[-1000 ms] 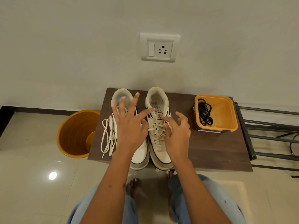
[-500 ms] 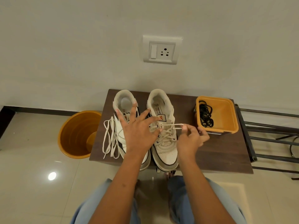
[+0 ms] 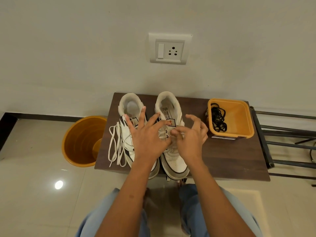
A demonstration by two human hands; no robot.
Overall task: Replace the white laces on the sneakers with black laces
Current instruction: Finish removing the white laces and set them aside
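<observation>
Two white sneakers stand side by side on a dark wooden table [image 3: 222, 159], toes toward me. The left sneaker [image 3: 130, 106] has no lace in it, and a loose white lace [image 3: 116, 144] lies on the table beside it. The right sneaker [image 3: 171, 103] still carries a white lace [image 3: 163, 132] across its eyelets. My left hand [image 3: 147, 139] lies spread over both shoes, holding nothing. My right hand [image 3: 189, 139] pinches the lace at the right shoe's eyelets, its other fingers curled up. Black laces [image 3: 218, 118] sit coiled in an orange tub [image 3: 239, 117].
An orange bucket [image 3: 82, 141] stands on the floor left of the table. A dark metal rack [image 3: 282, 139] adjoins the table's right edge. A wall with a switch and socket plate [image 3: 169, 48] is just behind the table. My knees are below the front edge.
Half a second ago my right hand held a stretch of lace pulled out to the right. It has since come back to the eyelets. The left hand stayed spread on the shoes.
</observation>
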